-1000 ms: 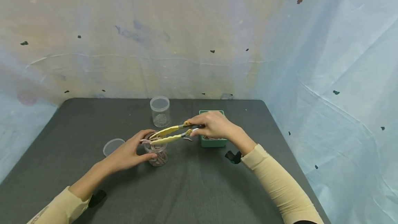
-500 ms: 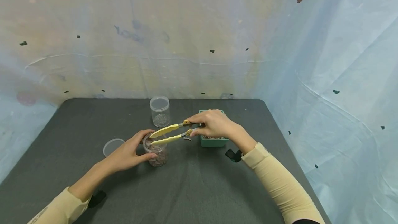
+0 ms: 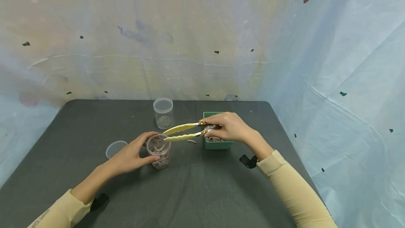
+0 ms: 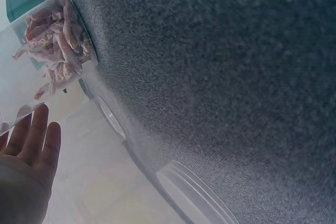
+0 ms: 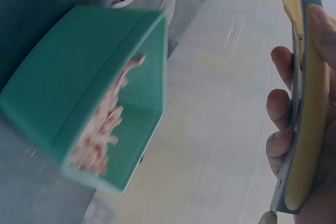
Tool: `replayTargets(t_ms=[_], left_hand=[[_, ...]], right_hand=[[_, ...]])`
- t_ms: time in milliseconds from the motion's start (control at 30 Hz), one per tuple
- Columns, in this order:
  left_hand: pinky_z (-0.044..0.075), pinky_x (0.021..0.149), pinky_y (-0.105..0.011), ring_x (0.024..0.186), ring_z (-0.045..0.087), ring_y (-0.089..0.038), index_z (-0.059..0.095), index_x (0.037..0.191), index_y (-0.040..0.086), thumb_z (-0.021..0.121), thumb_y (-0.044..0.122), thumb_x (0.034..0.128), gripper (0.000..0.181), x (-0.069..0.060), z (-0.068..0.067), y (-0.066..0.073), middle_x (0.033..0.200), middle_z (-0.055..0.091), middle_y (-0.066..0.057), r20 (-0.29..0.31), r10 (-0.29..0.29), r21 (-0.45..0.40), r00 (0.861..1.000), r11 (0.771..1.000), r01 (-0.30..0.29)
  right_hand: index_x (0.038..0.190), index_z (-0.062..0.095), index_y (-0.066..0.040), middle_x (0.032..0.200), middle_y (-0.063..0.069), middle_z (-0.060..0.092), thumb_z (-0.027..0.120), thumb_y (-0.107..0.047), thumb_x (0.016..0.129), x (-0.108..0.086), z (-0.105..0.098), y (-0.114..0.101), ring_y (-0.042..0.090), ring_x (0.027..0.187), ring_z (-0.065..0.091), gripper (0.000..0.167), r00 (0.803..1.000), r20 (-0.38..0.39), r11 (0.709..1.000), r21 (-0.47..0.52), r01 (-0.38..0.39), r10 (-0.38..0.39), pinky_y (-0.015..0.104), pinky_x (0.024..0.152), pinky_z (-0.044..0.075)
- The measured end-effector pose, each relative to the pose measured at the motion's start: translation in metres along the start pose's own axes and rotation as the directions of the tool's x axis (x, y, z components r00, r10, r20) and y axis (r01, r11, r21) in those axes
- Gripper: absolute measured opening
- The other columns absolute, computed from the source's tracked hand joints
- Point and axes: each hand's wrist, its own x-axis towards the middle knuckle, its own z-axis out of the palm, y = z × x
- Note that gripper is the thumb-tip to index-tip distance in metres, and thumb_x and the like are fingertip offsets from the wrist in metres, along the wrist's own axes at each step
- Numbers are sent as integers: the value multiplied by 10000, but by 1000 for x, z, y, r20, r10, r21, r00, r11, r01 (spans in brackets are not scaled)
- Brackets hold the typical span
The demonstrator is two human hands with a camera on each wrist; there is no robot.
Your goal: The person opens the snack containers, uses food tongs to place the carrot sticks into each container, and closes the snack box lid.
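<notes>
Currently, head view: the left grip [image 3: 126,157] holds the jar [image 3: 162,162]; the right grip [image 3: 231,126] holds the tongs [image 3: 181,138], tips parted at the jar's rim. Right of the jar: a loose strip [image 3: 191,141], then the box [image 3: 218,145]. Left of it: a lid [image 3: 116,148], not fitted. Left wrist view: pinkish strips [image 4: 60,40] partly fill the jar. Right wrist view: strips also occupy the box; transfer appears incomplete.
</notes>
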Motion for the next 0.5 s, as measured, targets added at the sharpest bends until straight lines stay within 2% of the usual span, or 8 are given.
replayTargets(t_ms=[100, 200, 333, 500], left_hand=[[508, 965, -574, 1299, 575, -339, 377, 1562, 174, 766, 521, 929, 821, -1, 0, -1, 1497, 511, -85, -3, 4, -3, 1000, 1000, -4], [504, 966, -584, 1309, 567, -355, 377, 1563, 181, 764, 526, 928, 820, -1, -1, -1, 1498, 512, -86, -2, 5, -4, 1000, 1000, -5], [499, 970, -591, 1319, 558, -361, 370, 1570, 176, 763, 523, 930, 827, -2, -1, -1, 1501, 507, -85, 0, 7, -6, 1000, 1000, -7], [510, 953, -577, 1301, 566, -350, 368, 1570, 172, 761, 524, 931, 828, -2, -1, -1, 1503, 504, -93, 1, 4, 0, 1000, 1000, -4]], right_hand=[[1326, 729, -91, 1230, 72, 753, 847, -286, 887, -16, -7, 8, 55, 667, 600, 494, 998, -22, 999, -8, -53, 53, 250, 562, 444], [1342, 707, -45, 1266, 136, 731, 855, -272, 876, -33, -16, 16, 123, 705, 670, 539, 993, -22, 992, -40, -120, 120, 283, 576, 483], [1375, 688, -68, 1304, 126, 714, 841, -340, 885, -52, -28, 31, 188, 797, 725, 581, 977, 20, 972, -104, -211, 214, 326, 610, 507], [1395, 682, -113, 1322, 84, 712, 836, -392, 885, -69, -41, 53, 81, 719, 661, 602, 952, 87, 946, -170, -277, 294, 319, 597, 471]])
